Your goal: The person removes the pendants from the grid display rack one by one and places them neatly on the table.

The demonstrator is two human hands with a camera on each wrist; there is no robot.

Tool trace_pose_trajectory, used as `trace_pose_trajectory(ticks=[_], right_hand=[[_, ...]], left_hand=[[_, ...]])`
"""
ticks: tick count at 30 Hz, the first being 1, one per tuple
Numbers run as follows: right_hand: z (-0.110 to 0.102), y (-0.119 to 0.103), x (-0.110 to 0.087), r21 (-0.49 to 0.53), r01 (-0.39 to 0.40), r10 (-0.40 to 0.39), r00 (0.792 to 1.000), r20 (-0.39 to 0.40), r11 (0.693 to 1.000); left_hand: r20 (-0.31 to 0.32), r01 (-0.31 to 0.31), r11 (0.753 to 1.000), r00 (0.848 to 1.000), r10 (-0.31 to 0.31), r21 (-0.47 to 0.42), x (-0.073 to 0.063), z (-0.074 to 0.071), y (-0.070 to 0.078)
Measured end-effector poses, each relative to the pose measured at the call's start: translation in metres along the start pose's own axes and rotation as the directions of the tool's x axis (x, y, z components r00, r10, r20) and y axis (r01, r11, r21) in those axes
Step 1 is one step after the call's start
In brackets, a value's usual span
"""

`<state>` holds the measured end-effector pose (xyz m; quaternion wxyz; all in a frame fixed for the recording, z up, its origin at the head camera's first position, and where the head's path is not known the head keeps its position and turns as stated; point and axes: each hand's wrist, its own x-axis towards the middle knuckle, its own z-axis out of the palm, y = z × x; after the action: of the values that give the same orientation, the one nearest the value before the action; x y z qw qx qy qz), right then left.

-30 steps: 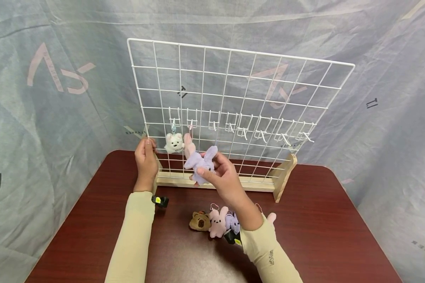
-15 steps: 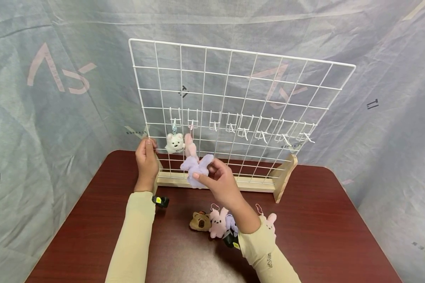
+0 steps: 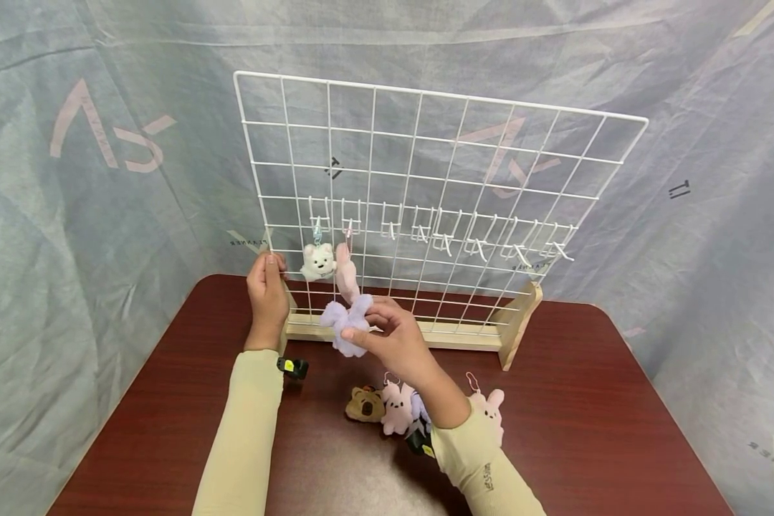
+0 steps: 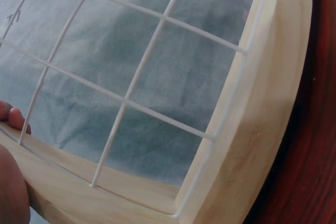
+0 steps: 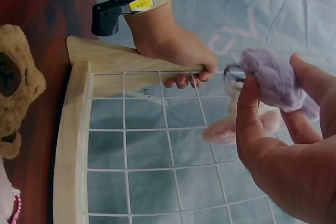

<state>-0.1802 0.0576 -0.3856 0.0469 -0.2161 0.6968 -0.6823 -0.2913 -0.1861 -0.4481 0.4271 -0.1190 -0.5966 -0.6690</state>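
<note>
Pinched between the thumb and fingers of my right hand (image 3: 396, 340) is a purple plush bunny keychain (image 3: 338, 322), its back turned to the head camera and its ears up. It is just in front of the lower part of the wire grid rack (image 3: 421, 92). My left hand (image 3: 267, 290) grips the rack's left edge; in the right wrist view its fingers curl round the wooden side post (image 5: 121, 56). From hooks on the grid's left hang a white plush keychain (image 3: 319, 261) and a pink plush keychain (image 3: 346, 272), the latter right above the purple bunny.
Several bare white hooks (image 3: 443, 242) run along the grid to the right. On the dark red table (image 3: 587, 401) lie a brown plush bear (image 3: 365, 405), a pink bunny (image 3: 397, 410), a partly hidden purple plush (image 3: 418, 407) and another pink bunny (image 3: 493, 412) beside the right sleeve.
My right hand has moved left and down with the purple bunny, which has turned from partly facing the head camera to showing its back. The left hand stays on the rack's edge.
</note>
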Motion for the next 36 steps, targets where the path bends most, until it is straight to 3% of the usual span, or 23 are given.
trace_pose_trajectory(ticks=[9, 13, 22, 30, 36], right_hand=[[0.001, 0.004, -0.002, 0.019, -0.028, 0.027, 0.999, 0.04, 0.999], [0.002, 0.006, -0.002, 0.048, -0.005, 0.002, 0.998, 0.063, 0.999], [0.003, 0.013, -0.002, 0.156, -0.063, 0.033, 0.982, 0.186, 0.986], [0.006, 0.019, -0.001, 0.13, -0.155, 0.126, 0.969, 0.211, 0.979], [0.007, 0.027, -0.001, 0.062, -0.152, 0.131, 0.958, 0.254, 0.986]], left_hand=[[0.008, 0.002, 1.0, 1.0, -0.002, 0.004, 0.0, 0.0, 0.002], [0.01, 0.006, 1.0, 1.0, -0.006, 0.013, 0.0, -0.001, 0.001], [0.004, 0.016, 1.0, 1.0, -0.016, 0.01, 0.0, 0.0, 0.0], [-0.016, 0.014, 1.0, 1.0, -0.014, -0.002, 0.0, 0.002, 0.002], [-0.019, 0.009, 1.0, 1.0, -0.009, -0.007, 0.0, 0.003, 0.003]])
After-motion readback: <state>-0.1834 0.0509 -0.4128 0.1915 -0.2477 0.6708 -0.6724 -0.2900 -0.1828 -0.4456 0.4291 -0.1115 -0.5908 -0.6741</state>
